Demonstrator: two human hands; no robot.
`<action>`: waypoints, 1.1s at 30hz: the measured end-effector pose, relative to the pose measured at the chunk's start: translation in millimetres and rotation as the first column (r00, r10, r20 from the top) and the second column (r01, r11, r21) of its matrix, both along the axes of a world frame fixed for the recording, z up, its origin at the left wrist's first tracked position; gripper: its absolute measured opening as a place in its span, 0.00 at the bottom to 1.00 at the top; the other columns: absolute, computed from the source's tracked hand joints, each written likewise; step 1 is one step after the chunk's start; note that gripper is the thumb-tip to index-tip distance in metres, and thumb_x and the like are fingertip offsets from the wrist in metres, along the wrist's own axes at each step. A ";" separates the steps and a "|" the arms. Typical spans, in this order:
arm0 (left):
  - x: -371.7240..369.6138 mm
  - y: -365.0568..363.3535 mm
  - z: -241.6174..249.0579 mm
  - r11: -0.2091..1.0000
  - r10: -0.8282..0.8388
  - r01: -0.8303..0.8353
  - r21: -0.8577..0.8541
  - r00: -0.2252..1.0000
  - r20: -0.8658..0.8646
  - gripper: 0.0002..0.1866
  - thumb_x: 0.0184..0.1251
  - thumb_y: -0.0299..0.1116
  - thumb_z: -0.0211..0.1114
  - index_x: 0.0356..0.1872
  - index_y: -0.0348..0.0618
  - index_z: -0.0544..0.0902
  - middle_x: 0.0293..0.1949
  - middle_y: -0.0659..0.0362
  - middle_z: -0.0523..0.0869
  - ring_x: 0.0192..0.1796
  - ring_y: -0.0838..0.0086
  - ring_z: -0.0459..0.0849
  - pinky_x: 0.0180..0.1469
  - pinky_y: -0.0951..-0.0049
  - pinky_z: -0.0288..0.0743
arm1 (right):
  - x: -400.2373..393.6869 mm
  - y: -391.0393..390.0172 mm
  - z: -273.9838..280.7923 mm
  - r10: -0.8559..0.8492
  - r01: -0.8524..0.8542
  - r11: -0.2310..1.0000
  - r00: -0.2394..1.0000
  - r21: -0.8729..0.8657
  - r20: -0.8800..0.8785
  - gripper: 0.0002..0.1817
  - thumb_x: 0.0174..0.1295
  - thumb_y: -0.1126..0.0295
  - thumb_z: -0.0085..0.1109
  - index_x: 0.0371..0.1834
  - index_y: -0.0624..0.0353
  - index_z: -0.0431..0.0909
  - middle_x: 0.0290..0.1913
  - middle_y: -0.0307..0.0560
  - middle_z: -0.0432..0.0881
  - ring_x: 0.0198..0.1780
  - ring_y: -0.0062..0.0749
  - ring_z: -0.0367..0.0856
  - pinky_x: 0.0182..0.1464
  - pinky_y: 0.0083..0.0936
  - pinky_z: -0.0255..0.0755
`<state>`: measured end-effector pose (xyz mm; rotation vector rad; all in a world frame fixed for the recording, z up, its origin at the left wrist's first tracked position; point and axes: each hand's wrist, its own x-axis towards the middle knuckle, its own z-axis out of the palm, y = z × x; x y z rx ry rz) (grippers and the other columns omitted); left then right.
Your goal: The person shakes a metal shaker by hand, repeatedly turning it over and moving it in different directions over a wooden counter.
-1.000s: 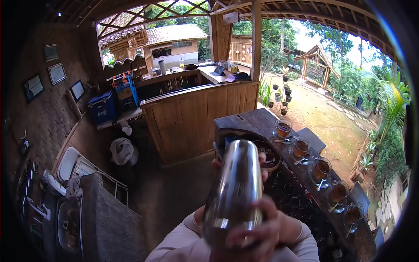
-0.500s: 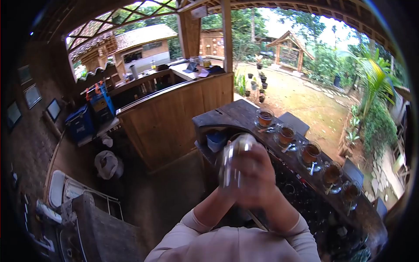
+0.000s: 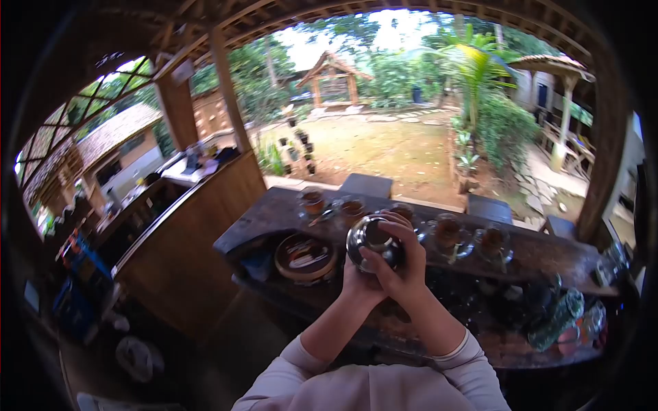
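Both my hands are wrapped round a shiny, silvery round container point(image 3: 364, 236), held up in front of me over the near side of the dark wooden table point(image 3: 247, 229). My left hand point(image 3: 360, 283) cups it from below, its fingers mostly hidden. My right hand point(image 3: 406, 259) closes over its right side, the thumb lying across the front. Behind the container, glass cups of brown tea point(image 3: 447, 233) stand in a row on glass saucers, some with spoons. A round, rimmed tray point(image 3: 281, 267) holding pale slender items sits left of my hands.
A green patterned object point(image 3: 562, 316) and glassware point(image 3: 612, 264) occupy the table's right end. Dark stools point(image 3: 489, 208) line its far side. At left rises a wooden counter point(image 3: 195, 236); a white bag point(image 3: 139, 358) rests on the floor. Beyond lies a yard point(image 3: 384, 154).
My view has swung right, bringing the table and tea cups in front of me. Both hands still hold the container, which now shows its round shiny face, and the tray has come into view.
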<state>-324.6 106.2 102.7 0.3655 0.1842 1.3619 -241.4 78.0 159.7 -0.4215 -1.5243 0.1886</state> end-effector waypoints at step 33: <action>298.1 -165.0 100.4 -0.223 -0.975 0.857 0.465 -0.201 -0.098 0.32 0.64 0.59 0.48 0.58 0.43 0.70 0.53 0.51 0.78 0.53 0.60 0.79 0.57 0.56 0.73 | 241.3 -272.1 8.4 -0.962 0.796 0.265 0.261 0.544 0.087 0.26 0.49 0.66 0.68 0.52 0.46 0.69 0.53 0.49 0.73 0.56 0.55 0.71 0.58 0.49 0.66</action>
